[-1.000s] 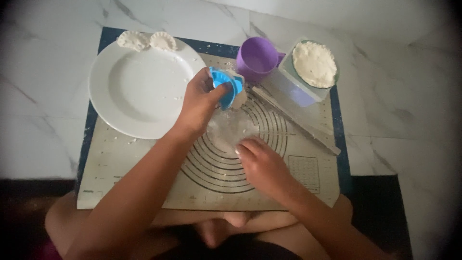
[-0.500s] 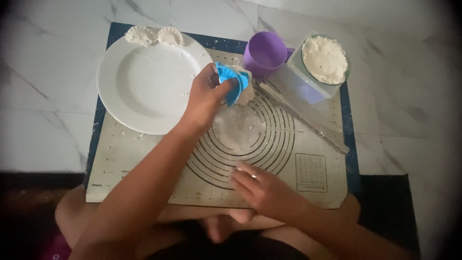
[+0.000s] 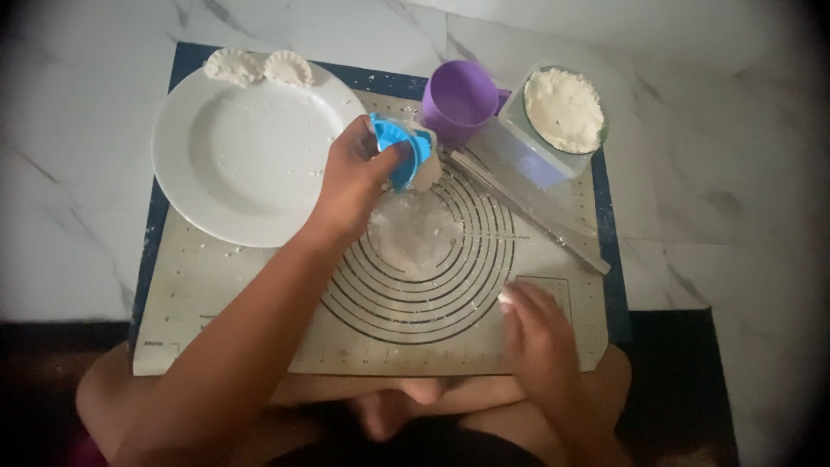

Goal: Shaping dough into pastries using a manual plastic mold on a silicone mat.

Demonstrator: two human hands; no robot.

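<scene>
My left hand grips a blue folding dumpling mould, closed over pale dough, above the beige baking mat printed with dark circles. A floury patch lies on the mat just below the mould. My right hand rests low on the mat's right side, fingers curled over a small white bit of dough. A white plate lies left of the mould, with two shaped dumplings on its far rim.
A purple cup stands behind the mould. To its right a clear container carries a glass bowl of white filling. A clear rod lies slanted across the mat. Marble countertop surrounds the mat.
My right hand has slid from the middle of the mat down to its lower right part. The left hand still holds the blue mould in about the same spot.
</scene>
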